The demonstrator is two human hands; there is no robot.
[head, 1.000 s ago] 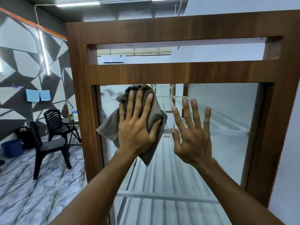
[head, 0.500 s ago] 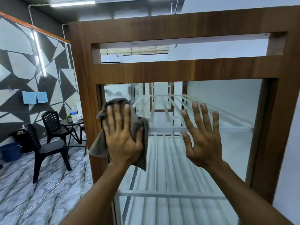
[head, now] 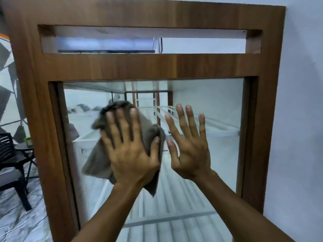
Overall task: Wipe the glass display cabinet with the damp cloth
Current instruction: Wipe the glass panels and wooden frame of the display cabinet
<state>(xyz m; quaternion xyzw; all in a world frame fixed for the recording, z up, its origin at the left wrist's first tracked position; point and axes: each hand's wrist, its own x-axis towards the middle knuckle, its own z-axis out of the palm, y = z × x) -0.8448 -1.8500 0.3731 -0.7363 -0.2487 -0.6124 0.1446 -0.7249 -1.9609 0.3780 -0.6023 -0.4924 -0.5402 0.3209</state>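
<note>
The glass display cabinet (head: 218, 102) fills the view, a tall pane set in a brown wooden frame (head: 122, 65) with white slatted shelves behind the glass. My left hand (head: 131, 149) lies flat with fingers spread, pressing a grey-brown damp cloth (head: 99, 159) against the middle of the pane. The cloth bunches above my fingertips and hangs below my wrist. Just to its right, my right hand (head: 188, 145) rests flat on the glass with fingers apart and holds nothing.
A black plastic chair (head: 12, 165) and a small dark table (head: 26, 147) stand on the marble-patterned floor at the far left. A white cable (head: 22, 222) trails on that floor. A pale wall (head: 300, 119) adjoins the cabinet's right side.
My left hand slid the cloth left and down, then back right and up to the pane's middle. My right hand stayed flat on the glass. The view turned right toward the cabinet.
</note>
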